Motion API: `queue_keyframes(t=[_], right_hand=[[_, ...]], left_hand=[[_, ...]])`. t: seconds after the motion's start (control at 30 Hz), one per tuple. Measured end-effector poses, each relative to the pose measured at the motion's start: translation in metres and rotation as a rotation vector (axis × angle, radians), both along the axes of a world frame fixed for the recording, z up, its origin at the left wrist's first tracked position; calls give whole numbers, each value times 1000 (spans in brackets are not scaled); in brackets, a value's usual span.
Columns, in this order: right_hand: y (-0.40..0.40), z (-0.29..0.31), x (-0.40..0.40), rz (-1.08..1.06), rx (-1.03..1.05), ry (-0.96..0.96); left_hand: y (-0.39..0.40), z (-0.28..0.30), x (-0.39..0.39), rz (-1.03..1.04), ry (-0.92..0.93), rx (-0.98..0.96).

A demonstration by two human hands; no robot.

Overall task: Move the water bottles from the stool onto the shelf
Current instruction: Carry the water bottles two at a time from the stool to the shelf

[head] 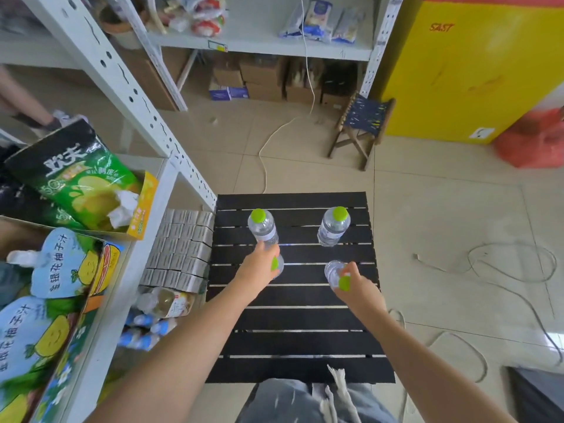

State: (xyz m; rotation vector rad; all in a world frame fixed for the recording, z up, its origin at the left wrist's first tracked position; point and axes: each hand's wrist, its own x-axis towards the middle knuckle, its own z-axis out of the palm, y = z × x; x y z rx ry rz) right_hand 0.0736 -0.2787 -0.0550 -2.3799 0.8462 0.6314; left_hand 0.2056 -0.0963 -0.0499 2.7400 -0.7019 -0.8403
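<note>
Each hand (pixel 262 265) (pixel 355 285) around a near water bottle (pixel 278 264) (pixel 335 274) on black stool (pixel 299 315).

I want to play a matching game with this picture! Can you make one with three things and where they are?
Things:
1. chip bag
2. small woven stool
3. far right water bottle

Places:
A. beside the yellow cabinet
B. standing on the black slatted stool
C. in a box on the shelf, at left

Pairs: 1-C, 2-A, 3-B
</note>
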Motion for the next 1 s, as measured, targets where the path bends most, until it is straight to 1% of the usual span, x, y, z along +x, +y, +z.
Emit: queue_keyframes(t=[0.07, 0.17, 0.3, 0.37, 0.47, 0.6, 0.67, 0.73, 0.83, 0.93, 1.0], right_hand=[[-3, 0, -19, -9, 51, -42], [-8, -5, -52, 46, 55, -25], [-12, -18, -88, 133, 22, 61], [-15, -17, -95, 158, 39, 47], [-11, -7, -82, 159, 88, -79], [12, 23, -40, 297, 13, -184], [35, 39, -27, 424, 33, -225], [70, 59, -25, 600, 47, -278], [129, 97, -33, 774, 133, -385], [182, 139, -41, 858, 270, -597], [220, 170, -48, 826, 374, -767]], left_hand=[[3, -3, -17, -14, 33, 17], [9, -6, -51, 9, 53, 84], [24, 7, -75, 289, 71, 10], [32, 19, -86, 371, 87, -29], [49, 37, -114, 470, 83, -52], [91, 59, -161, 623, 40, -21], [119, 75, -182, 710, -38, 19], [147, 96, -203, 754, -208, 104], [186, 133, -228, 806, -424, 175], [225, 175, -256, 852, -560, 232], [253, 206, -277, 930, -630, 210]])
